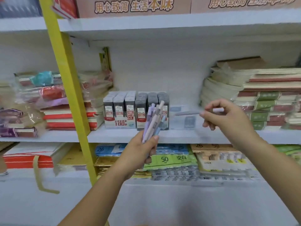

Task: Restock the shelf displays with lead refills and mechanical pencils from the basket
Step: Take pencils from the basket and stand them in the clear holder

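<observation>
Nearest the lens in the head view, the left hand (143,149) is clamped round a fanned bunch of mechanical pencils (154,118), raised in front of the lead refill boxes (120,111) that stand at the front edge of the middle shelf (179,136). Further right, the right hand (228,116) is pinched on a single pencil (187,113), held level with its tip toward a clear display tray (184,121) just beside the refills. The basket is not shown. Two risks are judged: the loosely fanned bunch may be let slip, and the single pencil, held by its rear end, may be tipped past the tray's barely visible wall.
</observation>
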Demonstrator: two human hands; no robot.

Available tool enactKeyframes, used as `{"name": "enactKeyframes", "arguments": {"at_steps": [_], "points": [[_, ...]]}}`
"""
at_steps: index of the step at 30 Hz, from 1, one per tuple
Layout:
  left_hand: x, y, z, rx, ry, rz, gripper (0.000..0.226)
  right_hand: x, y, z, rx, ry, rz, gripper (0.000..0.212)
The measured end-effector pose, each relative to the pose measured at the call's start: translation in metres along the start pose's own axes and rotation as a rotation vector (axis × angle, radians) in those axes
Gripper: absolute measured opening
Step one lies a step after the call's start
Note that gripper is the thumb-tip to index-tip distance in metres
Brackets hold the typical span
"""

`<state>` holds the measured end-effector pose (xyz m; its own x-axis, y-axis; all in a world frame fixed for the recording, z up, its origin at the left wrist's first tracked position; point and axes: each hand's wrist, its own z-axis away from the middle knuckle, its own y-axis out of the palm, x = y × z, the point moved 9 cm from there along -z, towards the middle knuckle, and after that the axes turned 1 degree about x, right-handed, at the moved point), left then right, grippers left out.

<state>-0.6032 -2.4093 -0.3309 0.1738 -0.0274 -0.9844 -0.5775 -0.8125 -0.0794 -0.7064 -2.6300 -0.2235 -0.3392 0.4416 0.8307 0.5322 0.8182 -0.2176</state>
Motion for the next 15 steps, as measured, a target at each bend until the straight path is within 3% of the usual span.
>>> {"name": "enactKeyframes", "arguments": {"at_steps": [2, 6, 10, 15], "points": [[-0.016, -0.004, -0.015, -0.056, 0.044, 0.026, 0.013, 0.012, -0.008, -0.026, -0.033, -0.027, -0.055, 0.011], [-0.04, -0.013, -0.042, -0.119, 0.136, 0.083, 0.02, 0.024, -0.005, -0.084, -0.03, -0.112, 0.091, 0.01], [-0.046, -0.023, -0.066, -0.135, 0.15, 0.061, 0.039, 0.009, 0.033, -0.137, 0.072, -0.118, 0.229, 0.013], [-0.038, -0.032, -0.078, -0.17, 0.143, 0.072, 0.037, -0.011, 0.078, -0.175, 0.203, -0.207, 0.524, 0.02]]}}
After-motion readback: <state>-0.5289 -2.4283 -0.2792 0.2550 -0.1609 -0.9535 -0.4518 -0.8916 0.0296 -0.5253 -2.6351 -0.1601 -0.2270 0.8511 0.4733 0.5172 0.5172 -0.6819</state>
